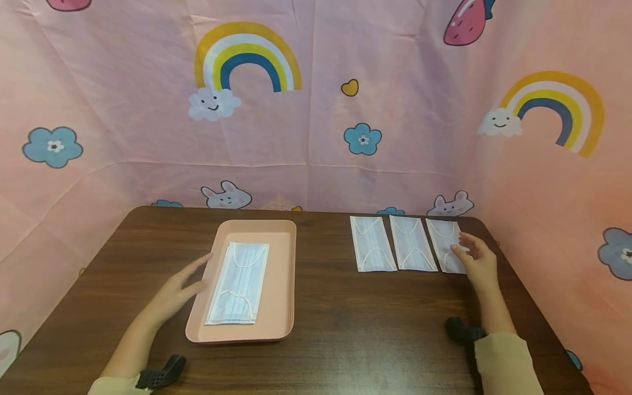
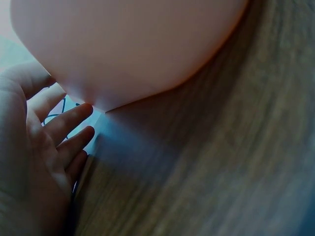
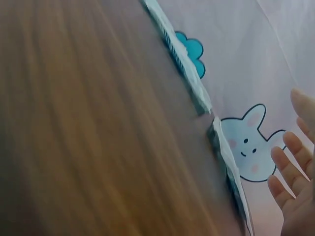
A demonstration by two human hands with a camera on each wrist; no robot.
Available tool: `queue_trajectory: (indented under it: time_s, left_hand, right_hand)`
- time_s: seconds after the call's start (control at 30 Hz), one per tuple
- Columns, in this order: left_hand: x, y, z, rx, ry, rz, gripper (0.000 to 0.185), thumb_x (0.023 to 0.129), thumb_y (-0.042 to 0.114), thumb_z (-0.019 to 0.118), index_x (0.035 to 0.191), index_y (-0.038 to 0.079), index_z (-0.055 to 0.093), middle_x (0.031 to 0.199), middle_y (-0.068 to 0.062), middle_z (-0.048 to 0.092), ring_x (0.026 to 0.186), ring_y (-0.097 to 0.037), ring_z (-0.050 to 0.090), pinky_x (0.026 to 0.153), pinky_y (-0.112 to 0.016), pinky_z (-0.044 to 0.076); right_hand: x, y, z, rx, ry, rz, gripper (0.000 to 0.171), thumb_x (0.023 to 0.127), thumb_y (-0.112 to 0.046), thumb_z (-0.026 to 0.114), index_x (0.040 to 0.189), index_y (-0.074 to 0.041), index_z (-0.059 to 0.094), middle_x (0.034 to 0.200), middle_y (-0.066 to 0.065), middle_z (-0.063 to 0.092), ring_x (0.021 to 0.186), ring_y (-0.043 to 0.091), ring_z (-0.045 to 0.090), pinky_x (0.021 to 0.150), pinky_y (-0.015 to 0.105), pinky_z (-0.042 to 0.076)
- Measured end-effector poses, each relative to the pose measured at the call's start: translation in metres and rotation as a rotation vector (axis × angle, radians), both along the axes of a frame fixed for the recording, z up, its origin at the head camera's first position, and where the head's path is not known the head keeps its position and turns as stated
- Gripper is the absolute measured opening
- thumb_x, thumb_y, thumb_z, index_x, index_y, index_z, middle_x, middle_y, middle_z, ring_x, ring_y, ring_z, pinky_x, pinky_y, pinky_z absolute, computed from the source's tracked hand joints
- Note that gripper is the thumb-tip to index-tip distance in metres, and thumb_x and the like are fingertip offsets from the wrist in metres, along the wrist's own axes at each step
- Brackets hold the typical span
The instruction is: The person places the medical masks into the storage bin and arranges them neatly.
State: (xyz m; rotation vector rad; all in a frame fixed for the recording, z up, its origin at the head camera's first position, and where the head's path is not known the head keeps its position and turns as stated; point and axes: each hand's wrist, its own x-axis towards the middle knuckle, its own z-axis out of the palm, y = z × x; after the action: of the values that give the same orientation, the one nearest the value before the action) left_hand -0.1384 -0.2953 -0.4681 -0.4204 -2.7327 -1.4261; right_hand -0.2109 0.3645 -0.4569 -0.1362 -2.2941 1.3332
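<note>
A pink tray point(image 1: 283, 285) lies on the dark wooden table point(image 1: 345, 323), with one white face mask point(image 1: 238, 282) flat inside it. My left hand point(image 1: 185, 285) rests open against the tray's left rim; in the left wrist view its fingers point(image 2: 64, 130) lie straight beside the tray point(image 2: 128, 44). Three more masks lie in a row at the back right: left mask point(image 1: 372, 243), middle mask point(image 1: 412, 243), right mask point(image 1: 446, 241). My right hand point(image 1: 475, 258) hovers open over the right mask's edge, fingers point(image 3: 288, 167) spread.
Pink printed cloth walls point(image 1: 316, 109) close in the table at the back and on both sides. The masks' edges point(image 3: 197, 93) show up close in the right wrist view. Bare wood lies between the tray and the row of masks.
</note>
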Motion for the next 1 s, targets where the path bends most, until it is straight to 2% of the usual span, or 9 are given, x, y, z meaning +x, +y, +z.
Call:
queue_trajectory:
  time_s: [0.1, 0.27, 0.5, 0.6, 0.7, 0.87, 1.0]
  left_hand:
    - [-0.001, 0.0, 0.001, 0.004, 0.007, -0.002, 0.059, 0.094, 0.019, 0.06, 0.148, 0.01, 0.037, 0.148, -0.026, 0.033, 0.133, -0.052, 0.024, 0.098, -0.071, 0.02]
    - [-0.003, -0.002, -0.002, 0.008, 0.0, -0.009, 0.06, 0.093, 0.019, 0.06, 0.148, 0.011, 0.037, 0.149, -0.023, 0.033, 0.134, -0.049, 0.023, 0.099, -0.07, 0.019]
    - [-0.003, -0.003, -0.004, 0.013, -0.004, -0.009, 0.061, 0.094, 0.02, 0.059, 0.149, 0.011, 0.036, 0.149, -0.023, 0.032, 0.134, -0.049, 0.023, 0.1, -0.07, 0.018]
    - [-0.002, -0.002, -0.003, 0.014, -0.004, -0.007, 0.061, 0.093, 0.019, 0.06, 0.148, 0.01, 0.036, 0.149, -0.023, 0.032, 0.134, -0.05, 0.023, 0.1, -0.07, 0.019]
    - [0.0, -0.001, -0.002, 0.011, -0.005, -0.002, 0.06, 0.093, 0.02, 0.059, 0.148, 0.009, 0.036, 0.148, -0.024, 0.032, 0.133, -0.051, 0.023, 0.099, -0.071, 0.02]
    - [0.0, 0.0, -0.001, 0.004, -0.008, 0.006, 0.06, 0.094, 0.021, 0.059, 0.148, 0.009, 0.036, 0.148, -0.025, 0.032, 0.133, -0.051, 0.024, 0.098, -0.071, 0.02]
    - [-0.001, -0.001, -0.002, 0.006, -0.013, 0.005, 0.06, 0.094, 0.021, 0.059, 0.148, 0.008, 0.036, 0.148, -0.025, 0.032, 0.133, -0.05, 0.023, 0.099, -0.071, 0.019]
  right_hand:
    - [-0.002, 0.006, -0.001, 0.039, -0.038, 0.0, 0.045, 0.089, -0.019, 0.071, 0.129, -0.003, 0.058, 0.119, 0.018, 0.06, 0.106, 0.015, 0.056, 0.091, 0.028, 0.044]
    - [-0.004, 0.012, 0.001, 0.082, -0.067, 0.025, 0.048, 0.09, -0.022, 0.069, 0.13, -0.001, 0.056, 0.123, 0.022, 0.057, 0.111, 0.031, 0.053, 0.091, 0.025, 0.043]
    - [-0.009, 0.021, 0.002, 0.158, -0.099, 0.065, 0.052, 0.09, -0.028, 0.069, 0.132, -0.001, 0.053, 0.125, 0.022, 0.057, 0.112, 0.034, 0.052, 0.086, 0.017, 0.041]
    - [-0.01, 0.026, 0.003, 0.175, -0.133, 0.081, 0.054, 0.09, -0.03, 0.068, 0.133, -0.001, 0.052, 0.125, 0.024, 0.056, 0.112, 0.036, 0.052, 0.082, 0.018, 0.04]
    - [-0.012, 0.031, 0.005, 0.199, -0.17, 0.095, 0.056, 0.091, -0.031, 0.067, 0.134, 0.0, 0.051, 0.125, 0.026, 0.055, 0.111, 0.039, 0.053, 0.082, 0.026, 0.042]
    - [-0.015, 0.036, 0.008, 0.226, -0.22, 0.137, 0.059, 0.091, -0.031, 0.066, 0.137, 0.002, 0.047, 0.129, 0.029, 0.049, 0.113, 0.045, 0.05, 0.09, 0.053, 0.043]
    - [-0.018, 0.04, 0.009, 0.245, -0.27, 0.17, 0.063, 0.092, -0.033, 0.066, 0.14, 0.001, 0.043, 0.133, 0.029, 0.043, 0.119, 0.048, 0.044, 0.092, 0.061, 0.039]
